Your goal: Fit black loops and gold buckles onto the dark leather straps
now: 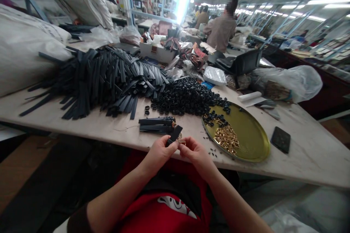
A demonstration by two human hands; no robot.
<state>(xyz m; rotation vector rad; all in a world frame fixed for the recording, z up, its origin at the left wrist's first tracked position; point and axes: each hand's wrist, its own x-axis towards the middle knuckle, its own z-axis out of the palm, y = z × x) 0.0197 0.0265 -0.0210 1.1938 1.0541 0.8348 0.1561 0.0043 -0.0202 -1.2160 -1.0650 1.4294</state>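
Note:
Between the fingers of my left hand (161, 152) is a short black strap (175, 135), tilted up to the right. My right hand (194, 150) pinches a small gold buckle (181, 140) at the strap's lower right side, and the two hands nearly touch at the table's front edge. Just beyond them lies a small stack of black straps with gold ends (156, 124). A round gold tray (253, 134) to the right holds gold buckles (226, 139) and some black loops. Behind the stack is a heap of small black loops (186, 96).
A large pile of black strips (101, 76) covers the table's left side. A dark phone (280, 139) lies right of the tray. Plastic bags (295, 80), a white box (157, 54) and scraps stand at the back. Several people are farther off.

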